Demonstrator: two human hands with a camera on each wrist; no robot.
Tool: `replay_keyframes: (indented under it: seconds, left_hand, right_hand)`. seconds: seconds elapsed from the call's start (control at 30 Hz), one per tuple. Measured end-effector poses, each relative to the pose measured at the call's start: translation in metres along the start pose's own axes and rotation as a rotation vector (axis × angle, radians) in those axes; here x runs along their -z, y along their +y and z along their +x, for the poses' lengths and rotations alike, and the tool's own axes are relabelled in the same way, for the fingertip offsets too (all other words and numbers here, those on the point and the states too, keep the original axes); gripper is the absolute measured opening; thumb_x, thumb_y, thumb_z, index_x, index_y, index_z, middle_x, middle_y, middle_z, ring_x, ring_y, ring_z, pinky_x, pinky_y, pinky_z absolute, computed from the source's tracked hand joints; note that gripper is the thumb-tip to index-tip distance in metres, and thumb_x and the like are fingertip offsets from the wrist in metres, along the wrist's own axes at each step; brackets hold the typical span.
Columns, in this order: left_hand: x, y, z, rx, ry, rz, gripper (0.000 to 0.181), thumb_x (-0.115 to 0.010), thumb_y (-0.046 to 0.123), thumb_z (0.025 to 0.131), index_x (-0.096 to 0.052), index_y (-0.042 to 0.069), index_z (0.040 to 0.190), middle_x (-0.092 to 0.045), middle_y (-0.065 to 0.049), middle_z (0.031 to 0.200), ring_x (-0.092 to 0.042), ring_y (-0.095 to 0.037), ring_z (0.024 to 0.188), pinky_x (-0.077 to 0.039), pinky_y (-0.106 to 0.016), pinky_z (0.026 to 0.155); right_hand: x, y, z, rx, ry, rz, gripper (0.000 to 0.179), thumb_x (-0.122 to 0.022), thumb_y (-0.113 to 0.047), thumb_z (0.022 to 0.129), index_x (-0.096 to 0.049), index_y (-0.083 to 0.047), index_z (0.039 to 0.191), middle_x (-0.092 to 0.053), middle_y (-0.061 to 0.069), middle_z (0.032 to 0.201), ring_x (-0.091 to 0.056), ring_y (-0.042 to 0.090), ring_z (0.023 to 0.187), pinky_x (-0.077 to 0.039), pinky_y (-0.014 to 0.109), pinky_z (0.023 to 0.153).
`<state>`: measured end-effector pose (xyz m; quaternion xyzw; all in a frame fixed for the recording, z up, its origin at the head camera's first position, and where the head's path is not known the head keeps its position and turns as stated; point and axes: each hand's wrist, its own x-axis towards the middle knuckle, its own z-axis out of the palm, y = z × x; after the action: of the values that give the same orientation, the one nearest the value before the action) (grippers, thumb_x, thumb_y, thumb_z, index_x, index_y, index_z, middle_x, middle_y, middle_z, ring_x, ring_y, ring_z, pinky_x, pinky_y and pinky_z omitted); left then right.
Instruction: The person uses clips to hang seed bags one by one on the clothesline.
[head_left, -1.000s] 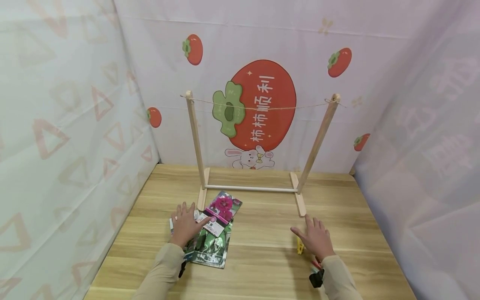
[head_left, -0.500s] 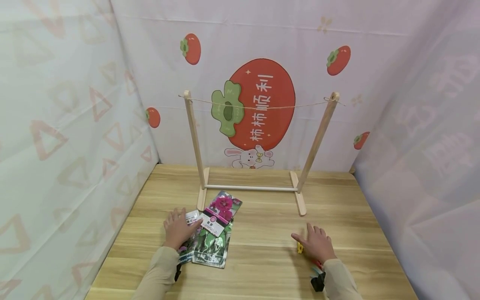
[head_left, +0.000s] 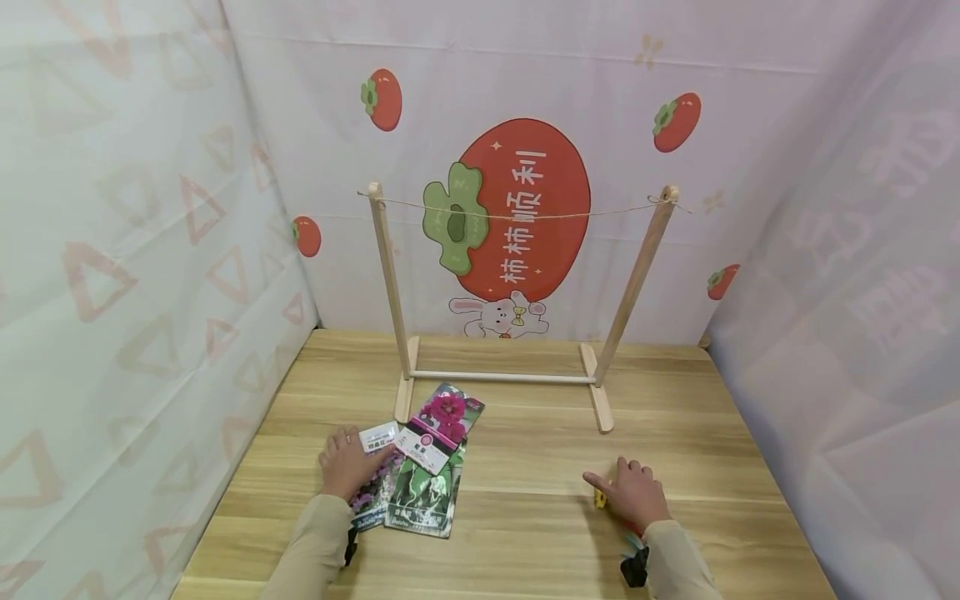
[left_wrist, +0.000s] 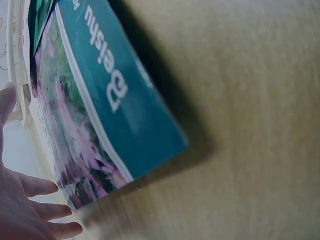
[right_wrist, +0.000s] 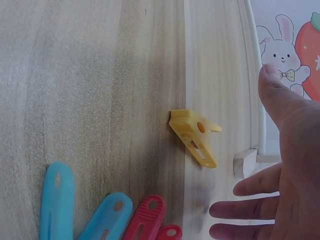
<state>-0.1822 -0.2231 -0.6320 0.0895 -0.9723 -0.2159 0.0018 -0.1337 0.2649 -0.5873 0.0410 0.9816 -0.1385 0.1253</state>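
My left hand [head_left: 348, 462] is at the left edge of a seed packet with purple flowers [head_left: 373, 493]. Its fingers are spread, and in the left wrist view the fingertips [left_wrist: 62, 210] lie close beside that packet's edge; whether they touch it I cannot tell. A green seed packet [head_left: 423, 504] and one with magenta flowers [head_left: 447, 408] overlap alongside. My right hand [head_left: 633, 492] hovers with fingers apart above a yellow clothespin [right_wrist: 192, 135]. Blue clothespins [right_wrist: 57, 200] and red clothespins [right_wrist: 145, 217] lie near it, mostly hidden by the hand in the head view.
A wooden stand with two posts [head_left: 390, 283] is at the back of the table [head_left: 525, 517]. A thin string [head_left: 540, 217] runs between the post tops, and a white rod [head_left: 502, 377] joins them low down. Printed cloth walls [head_left: 135, 250] enclose the table.
My left hand has drawn back to the left and nearer, uncovering the purple-flowered packet. My right hand has come slightly nearer, over the clothespins.
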Motion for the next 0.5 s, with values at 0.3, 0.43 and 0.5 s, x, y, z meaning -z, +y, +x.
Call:
replay_keyframes:
  seconds: [0.3,0.43,0.5]
  left_hand:
    - [0.005,-0.008,0.001,0.045,-0.056,0.011,0.106,-0.062,0.07,0.079,-0.037,-0.013,0.139,-0.031,-0.04,0.142,-0.028,-0.056,0.133,-0.028,-0.072,0.099]
    - [0.005,-0.012,-0.001,0.064,-0.047,0.017,0.105,-0.065,0.065,0.08,-0.033,-0.016,0.138,-0.028,-0.041,0.143,-0.027,-0.057,0.133,-0.028,-0.071,0.1]
    - [0.007,-0.012,-0.003,0.074,-0.04,0.012,0.104,-0.067,0.06,0.081,-0.03,-0.019,0.138,-0.026,-0.042,0.143,-0.026,-0.057,0.133,-0.027,-0.071,0.101]
  right_hand:
    - [-0.004,0.001,0.0,0.016,0.031,-0.053,0.079,-0.051,-0.067,0.088,-0.065,0.01,0.099,-0.06,0.023,0.096,-0.056,0.038,0.089,-0.049,0.057,0.073]
    - [-0.004,-0.002,-0.003,0.024,0.062,-0.088,0.064,-0.057,-0.061,0.088,-0.067,0.002,0.078,-0.059,0.019,0.088,-0.056,0.035,0.082,-0.05,0.054,0.069]
    - [-0.004,-0.003,-0.005,0.03,0.086,-0.095,0.06,-0.06,-0.058,0.088,-0.065,-0.001,0.07,-0.059,0.018,0.084,-0.055,0.034,0.079,-0.051,0.053,0.066]
